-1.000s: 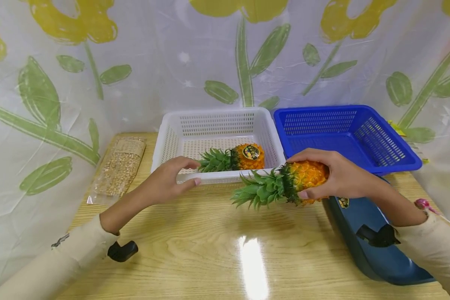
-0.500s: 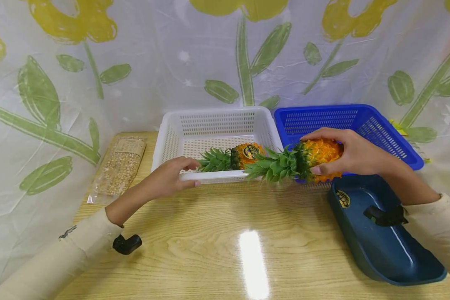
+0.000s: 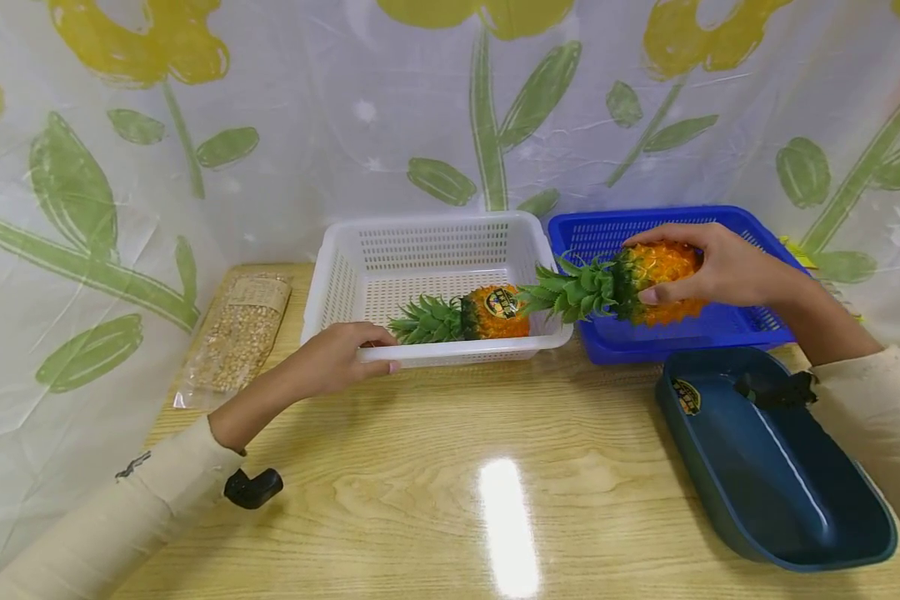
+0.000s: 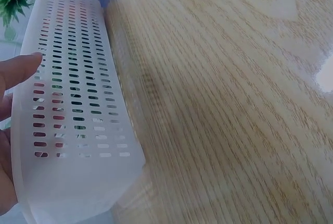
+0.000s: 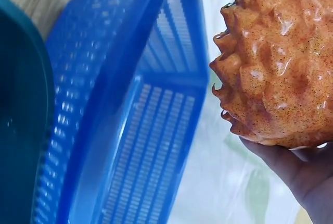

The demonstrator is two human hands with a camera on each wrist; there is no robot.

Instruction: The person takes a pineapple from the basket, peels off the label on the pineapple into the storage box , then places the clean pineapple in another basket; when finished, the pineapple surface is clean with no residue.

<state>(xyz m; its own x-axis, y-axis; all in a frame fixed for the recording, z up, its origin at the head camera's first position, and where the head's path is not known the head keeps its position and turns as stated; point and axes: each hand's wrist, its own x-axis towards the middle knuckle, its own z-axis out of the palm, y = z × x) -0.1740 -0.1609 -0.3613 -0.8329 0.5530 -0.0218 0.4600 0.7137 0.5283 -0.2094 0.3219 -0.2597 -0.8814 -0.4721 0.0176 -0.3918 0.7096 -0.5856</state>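
Observation:
My right hand [image 3: 731,265] grips a pineapple [image 3: 663,279] by its orange body, holding it sideways over the blue basket [image 3: 720,332]. Its green crown points left and overlaps the white basket's right rim in the head view. In the right wrist view, the spiky body of the pineapple [image 5: 281,62] rests against the thumb and palm. My left hand [image 3: 341,354] pinches the front rim of the white basket [image 3: 450,357], thumb outside and fingers inside. A second pineapple [image 3: 495,315] with a round dark label lies in that basket, crown to the left.
A dark teal bin [image 3: 772,467] stands at the right front, a label on its inner wall. A clear bag of pale kernels [image 3: 240,333] lies at the left. Behind the baskets hangs a flower-print curtain [image 3: 285,125] along the wooden table's [image 3: 390,500] back edge.
My right hand has carried the pineapple up and to the right, from in front of the baskets to over the blue one. My left hand stays at the white basket's rim.

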